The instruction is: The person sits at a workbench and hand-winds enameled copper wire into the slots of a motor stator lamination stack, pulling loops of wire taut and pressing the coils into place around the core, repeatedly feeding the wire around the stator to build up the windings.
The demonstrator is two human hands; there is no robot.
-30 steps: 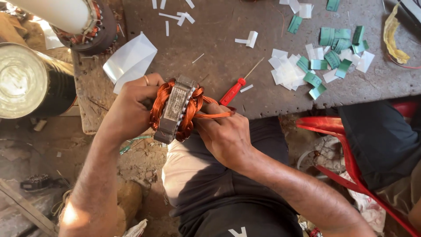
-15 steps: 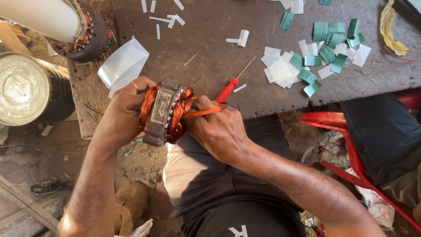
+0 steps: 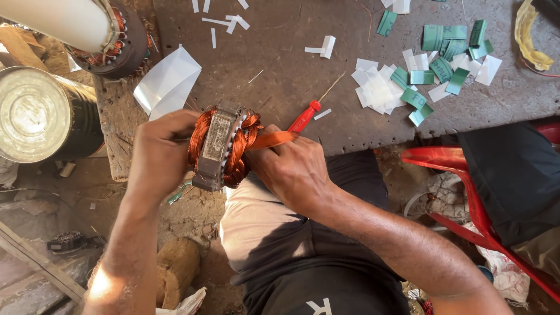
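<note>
Two hands (image 3: 160,154) (image 3: 291,169) around copper-wound stator (image 3: 219,149)

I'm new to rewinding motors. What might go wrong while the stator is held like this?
The stator is held in mid-air by the left hand alone, so it might slip. The right hand pulling the copper wire bundle could scrape it on the core. The red screwdriver lies near the bench edge.

Left hand (image 3: 160,154) gripped grey steel stator wound with copper wire (image 3: 221,149); right hand (image 3: 291,169), at 3 o'clock, pinched orange tape strip (image 3: 274,139).
</note>
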